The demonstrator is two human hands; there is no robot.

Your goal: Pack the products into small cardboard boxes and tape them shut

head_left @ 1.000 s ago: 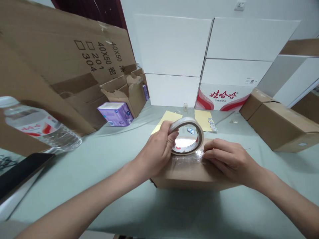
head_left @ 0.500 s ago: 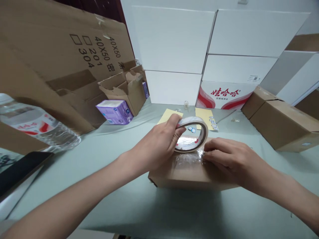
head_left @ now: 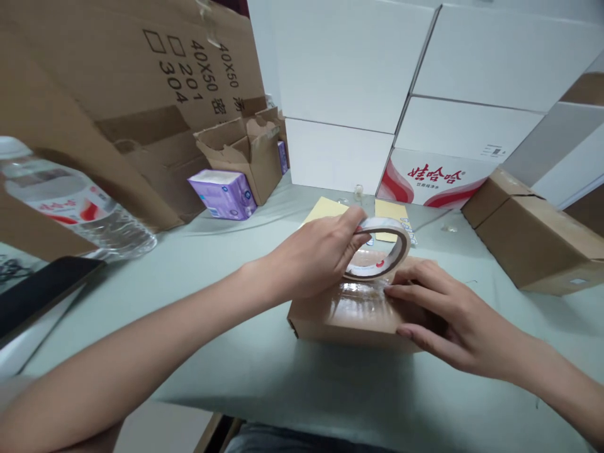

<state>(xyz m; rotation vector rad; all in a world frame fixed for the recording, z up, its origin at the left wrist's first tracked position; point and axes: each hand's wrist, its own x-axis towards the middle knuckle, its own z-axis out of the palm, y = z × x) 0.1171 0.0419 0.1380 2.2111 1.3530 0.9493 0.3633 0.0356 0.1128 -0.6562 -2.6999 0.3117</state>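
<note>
My left hand is closed on a roll of clear tape, pinching its left side between thumb and fingers. The roll stands on edge at the top of a small brown cardboard box. Shiny clear tape lies across the box top, just below the roll. My right hand rests at the box's right side with its fingers apart. Its fingertips touch the top near the tape, and the thumb lies near the front edge. That hand hides the box's right end.
Yellow paper sheets lie behind the box. To the left are a purple tissue pack, an opened carton, a water bottle and a black flat object. A brown box stands right; white cartons line the back.
My right hand has opened from a pinch, its thumb moving down toward the box's front edge. My left hand still holds the tape roll. The view has shifted slightly.
</note>
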